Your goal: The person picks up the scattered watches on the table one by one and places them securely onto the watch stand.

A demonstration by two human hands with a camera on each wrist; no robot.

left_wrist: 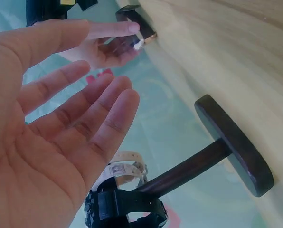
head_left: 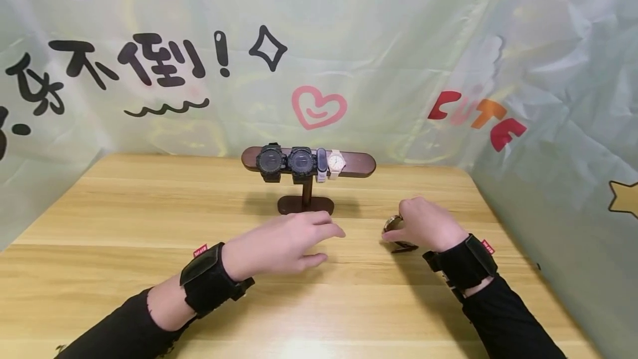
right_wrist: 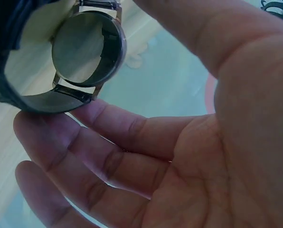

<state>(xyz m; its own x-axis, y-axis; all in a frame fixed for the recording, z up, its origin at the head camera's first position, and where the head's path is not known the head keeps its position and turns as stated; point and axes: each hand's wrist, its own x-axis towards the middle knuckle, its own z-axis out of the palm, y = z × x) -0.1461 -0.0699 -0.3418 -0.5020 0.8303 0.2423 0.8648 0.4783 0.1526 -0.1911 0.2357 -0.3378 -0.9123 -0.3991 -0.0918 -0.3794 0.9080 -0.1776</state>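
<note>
My right hand [head_left: 430, 224] pinches a wristwatch [head_left: 392, 224] close over the table, right of the stand. In the right wrist view the wristwatch [right_wrist: 87, 47] has a round, shiny case and a dark strap bent into a loop, with fingertips at the strap's lower side. My left hand [head_left: 281, 241] hovers over the table in front of the stand, holding nothing, its fingers [left_wrist: 110, 116] loosely extended. A dark brown watch stand [head_left: 360, 164] carries two chunky black watches [head_left: 271, 160], a slim fitness band [head_left: 322, 160] and a white watch [head_left: 336, 161].
The stand's oval base [head_left: 289, 204] rests on the wood-grain table [head_left: 149, 204]. A pale printed cloth [head_left: 399, 43] hangs behind the table and along its right side. Black bands [head_left: 206, 278] wrap both wrists.
</note>
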